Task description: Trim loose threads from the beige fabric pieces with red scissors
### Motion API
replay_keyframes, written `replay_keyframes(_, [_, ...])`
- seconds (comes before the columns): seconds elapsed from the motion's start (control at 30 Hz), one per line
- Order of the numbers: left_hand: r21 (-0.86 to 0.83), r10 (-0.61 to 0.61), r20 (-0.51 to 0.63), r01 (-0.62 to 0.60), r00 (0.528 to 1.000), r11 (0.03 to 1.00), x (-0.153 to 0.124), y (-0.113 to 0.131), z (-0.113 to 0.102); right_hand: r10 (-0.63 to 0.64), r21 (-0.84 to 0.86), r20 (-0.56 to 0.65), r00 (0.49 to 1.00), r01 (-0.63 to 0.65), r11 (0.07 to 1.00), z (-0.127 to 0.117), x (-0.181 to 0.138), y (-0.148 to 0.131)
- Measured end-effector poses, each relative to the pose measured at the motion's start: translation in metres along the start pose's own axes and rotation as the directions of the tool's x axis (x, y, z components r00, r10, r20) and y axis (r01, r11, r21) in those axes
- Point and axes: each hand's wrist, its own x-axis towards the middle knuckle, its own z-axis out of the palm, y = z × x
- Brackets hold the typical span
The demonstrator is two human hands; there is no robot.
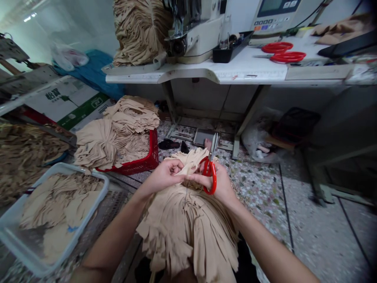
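A big bundle of beige fabric pieces [188, 232] lies across my lap, gathered along its middle and fanned out at the ends. My left hand [166, 175] is closed, pinching some of the cloth at the upper part of the bundle. Close beside it, my right hand [219, 181] is wrapped round the red handles of a pair of scissors [210, 177], whose blades point up and away from me. The right thumb reaches toward the left fingertips at the cloth. What lies between the fingertips is partly hidden.
A sewing machine [197, 37] and another pair of red-handled scissors [282, 55] are on the white table [244, 72] ahead. Left of me stand a red basket [154, 149] and a clear plastic bin [101, 188], both holding beige fabric. A foot pedal [203, 136] lies under the table.
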Motion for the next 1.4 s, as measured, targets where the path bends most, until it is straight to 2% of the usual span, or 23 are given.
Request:
replay_keyframes(0.07, [-0.001, -0.01, -0.045, 0.01, 0.999, 1.0, -0.002, -0.005, 0.003, -0.03, -0.072, -0.035, 0.999, 0.027, 0.997, 0.0, 0.002, 0.0])
replay_keyframes(0.13, [-0.049, -0.038, -0.031, 0.036, 0.999, 0.998, -0.003, -0.009, 0.005, -0.031, -0.11, -0.024, 0.999, 0.028, 0.994, -0.004, 0.002, 0.001])
replay_keyframes(0.27, [-0.17, -0.012, 0.19, 0.045, 0.982, 0.984, -0.002, -0.004, 0.004, 0.062, -0.067, 0.142, 0.988, -0.053, 0.996, -0.015, 0.001, 0.004])
replay_keyframes(0.33, [-0.211, 0.027, 0.237, 0.024, 0.971, 0.977, -0.001, 0.002, 0.005, 0.06, -0.025, 0.161, 0.985, -0.057, 0.998, -0.018, 0.001, 0.004])
replay_keyframes(0.57, [-0.165, -0.016, 0.231, 0.055, 0.973, 0.985, 0.001, 0.006, 0.012, -0.008, 0.106, 0.111, 0.994, -0.004, 0.994, -0.014, 0.008, 0.007])
replay_keyframes(0.67, [-0.241, -0.079, 0.124, 0.107, 0.989, 0.965, 0.0, 0.0, 0.006, -0.055, -0.018, 0.064, 0.996, 0.056, 0.998, -0.021, 0.006, 0.011])
replay_keyframes(0.77, [-0.355, -0.157, -0.02, 0.14, 0.987, 0.924, -0.001, -0.005, -0.005, -0.066, -0.26, 0.143, 0.987, 0.102, 0.96, -0.036, -0.001, 0.017])
replay_keyframes(0.83, [-0.413, -0.181, -0.077, 0.134, 0.981, 0.901, 0.0, -0.007, -0.009, -0.048, -0.431, 0.261, 0.964, 0.161, 0.888, -0.045, -0.007, 0.019])
replay_keyframes(0.9, [-0.453, -0.182, -0.086, 0.124, 0.98, 0.883, 0.001, -0.006, -0.01, -0.025, -0.572, 0.369, 0.929, 0.248, 0.782, -0.052, -0.012, 0.019])
replay_keyframes(0.97, [-0.465, -0.166, -0.076, 0.113, 0.983, 0.878, 0.001, -0.005, -0.007, 0.014, -0.66, 0.428, 0.904, 0.302, 0.688, -0.053, -0.015, 0.016])
replay_keyframes(1.07, [-0.455, -0.137, -0.053, 0.098, 0.989, 0.885, 0.002, -0.005, -0.001, 0.056, -0.73, 0.434, 0.899, 0.314, 0.607, -0.05, -0.017, 0.012])
replay_keyframes(1.13, [-0.438, -0.115, -0.04, 0.086, 0.993, 0.895, 0.002, -0.006, 0.001, 0.058, -0.742, 0.438, 0.897, 0.325, 0.586, -0.046, -0.016, 0.011])
replay_keyframes(1.4, [-0.37, -0.074, -0.024, 0.059, 0.997, 0.927, 0.003, -0.006, 0.0, 0.018, -0.713, 0.438, 0.899, 0.336, 0.615, -0.039, -0.012, 0.013])
